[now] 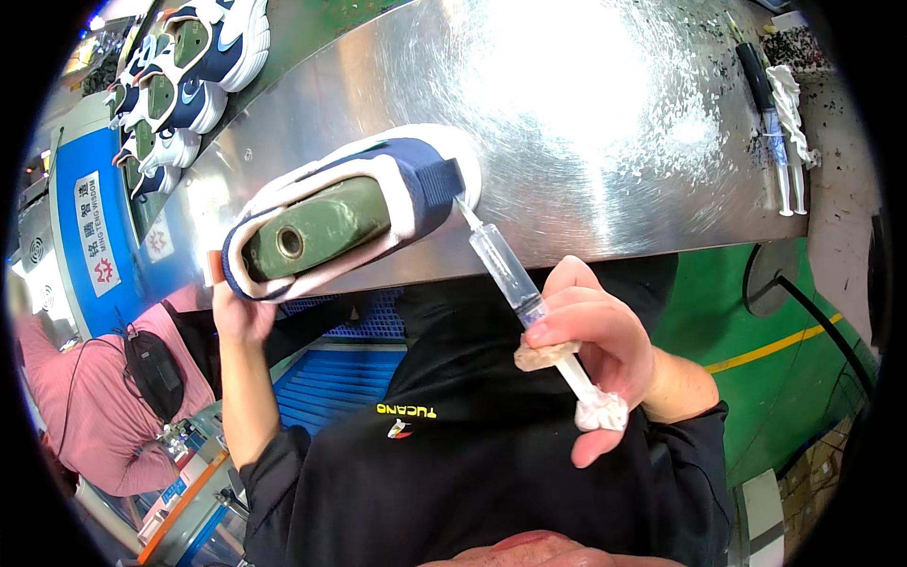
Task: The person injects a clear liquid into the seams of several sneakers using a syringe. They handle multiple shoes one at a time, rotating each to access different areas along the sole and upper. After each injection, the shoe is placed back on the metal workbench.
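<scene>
Syringe (501, 265) to Shoe (404, 203) at the Desk's (350, 113) Near Edge

Right hand (609, 331) clasping the clear barrel's lower end, fingers curled round it, the tip sits at the shoe's navy strap (437, 186); the left hand (244, 312) grips the heel, a green last (326, 225) inside. Two more syringes (776, 142) lie by the near right corner. Past the far edge, at left, similar shoes (210, 111) stand lined up.

Metal table (359, 104) with syringes (777, 142), pale flecks (690, 142)
</scene>
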Action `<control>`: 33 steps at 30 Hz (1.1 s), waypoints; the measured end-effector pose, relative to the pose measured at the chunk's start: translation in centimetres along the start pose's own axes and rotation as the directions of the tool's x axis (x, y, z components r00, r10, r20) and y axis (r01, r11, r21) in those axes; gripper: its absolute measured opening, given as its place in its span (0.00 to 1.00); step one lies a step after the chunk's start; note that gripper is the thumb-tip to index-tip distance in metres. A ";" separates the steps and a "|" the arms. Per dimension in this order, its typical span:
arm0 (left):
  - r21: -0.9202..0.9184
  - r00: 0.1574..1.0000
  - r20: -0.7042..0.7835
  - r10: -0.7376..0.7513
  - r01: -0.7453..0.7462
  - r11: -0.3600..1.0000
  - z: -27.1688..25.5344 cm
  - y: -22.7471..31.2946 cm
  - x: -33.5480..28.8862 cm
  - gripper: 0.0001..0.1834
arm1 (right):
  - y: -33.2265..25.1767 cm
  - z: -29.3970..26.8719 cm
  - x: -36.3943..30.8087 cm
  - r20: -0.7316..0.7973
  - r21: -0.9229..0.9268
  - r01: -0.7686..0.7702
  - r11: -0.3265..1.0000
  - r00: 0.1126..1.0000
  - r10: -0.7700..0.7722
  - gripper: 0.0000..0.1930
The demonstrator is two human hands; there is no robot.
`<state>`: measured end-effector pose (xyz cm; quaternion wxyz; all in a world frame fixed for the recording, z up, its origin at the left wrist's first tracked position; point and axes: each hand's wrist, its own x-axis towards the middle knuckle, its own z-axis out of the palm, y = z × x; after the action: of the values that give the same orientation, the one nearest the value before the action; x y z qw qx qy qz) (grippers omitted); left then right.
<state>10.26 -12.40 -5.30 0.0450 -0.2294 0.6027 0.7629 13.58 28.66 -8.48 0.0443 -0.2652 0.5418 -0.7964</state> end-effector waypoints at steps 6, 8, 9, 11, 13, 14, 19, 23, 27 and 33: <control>-0.105 0.973 0.128 -0.191 0.205 0.973 1.5 -1.6 -6.5 0.25 | -0.2 0.7 0.3 0.000 -0.067 -0.005 0.998 1.000 0.005 0.42; -0.157 0.951 0.197 -0.240 0.272 0.949 2.9 -2.4 -8.2 0.30 | -0.3 0.7 0.3 -0.004 -0.069 -0.023 0.997 1.000 0.023 0.43; -0.145 0.946 0.204 -0.252 0.284 0.948 3.8 -2.9 -8.9 0.36 | -0.3 0.8 0.3 -0.003 -0.070 -0.020 0.997 1.000 0.020 0.43; -0.161 0.907 0.283 -0.311 0.365 0.917 5.0 -3.7 -9.5 0.41 | -0.5 0.8 0.3 -0.021 -0.082 -0.016 0.996 1.000 0.014 0.44; -0.226 0.903 0.315 -0.293 0.371 0.900 6.7 -4.4 -10.2 0.44 | -0.8 0.9 0.6 0.009 -0.101 -0.023 0.995 1.000 0.024 0.44; -0.246 0.898 0.320 -0.301 0.385 0.889 7.6 -4.6 -10.4 0.45 | -1.0 1.0 0.7 0.015 -0.105 -0.025 0.994 1.000 0.027 0.44; -0.246 0.847 0.387 -0.363 0.475 0.845 7.9 -6.1 -10.8 0.48 | -2.4 1.5 1.4 0.064 -0.092 -0.061 0.994 0.996 0.067 0.45; -0.238 0.732 0.518 -0.443 0.621 0.747 8.3 -5.9 -10.3 0.51 | -3.4 1.8 2.1 0.108 -0.072 -0.126 0.989 0.985 0.133 0.44; -0.284 0.653 0.578 -0.490 0.723 0.629 8.7 -6.3 -9.7 0.50 | -5.0 1.8 2.9 0.192 -0.077 -0.215 0.973 0.955 0.226 0.45; -0.264 0.598 0.656 -0.461 0.753 0.603 9.7 -8.2 -9.0 0.43 | -8.8 1.9 2.7 0.241 -0.029 -0.407 0.913 0.884 0.402 0.43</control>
<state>18.24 0.81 -7.36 0.4126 -0.2144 0.2154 0.8587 14.05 29.67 0.84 0.2778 -0.2408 0.5666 -0.7375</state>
